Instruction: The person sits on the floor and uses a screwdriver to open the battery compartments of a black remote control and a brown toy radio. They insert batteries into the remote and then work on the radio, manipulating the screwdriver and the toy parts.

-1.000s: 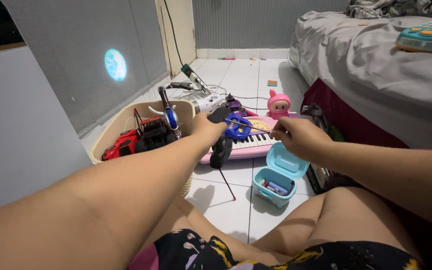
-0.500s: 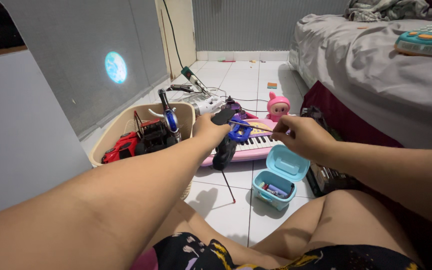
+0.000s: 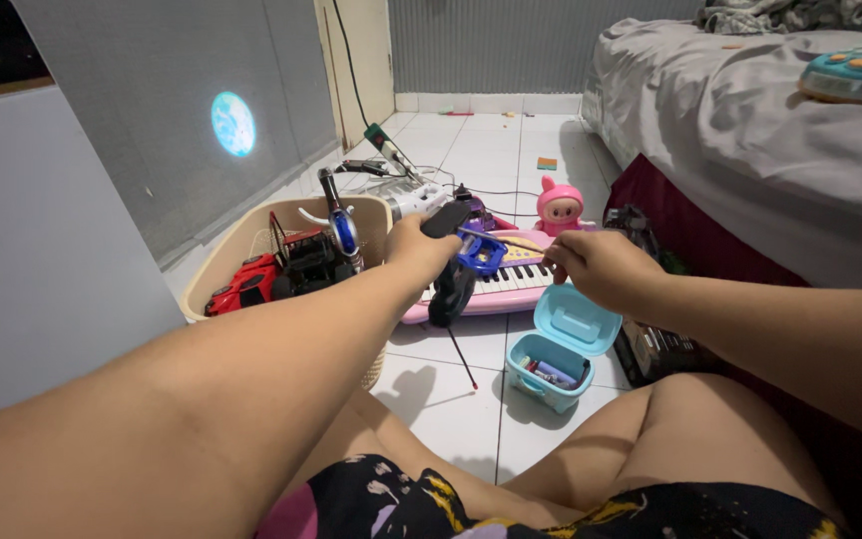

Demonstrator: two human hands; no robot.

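The left hand [image 3: 419, 250] was closed around a black-and-blue toy [image 3: 461, 262], whose dark body hung down over the pink toy keyboard [image 3: 511, 284]. The right hand [image 3: 591, 268], just to its right, pinched a thin stick-like tool [image 3: 506, 240] whose long axis ran leftward with its tip at the toy's blue part. Beyond stood a pink doll [image 3: 559, 207].

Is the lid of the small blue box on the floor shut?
No, the small blue box stands with its lid tipped up and open, and small items show inside it.
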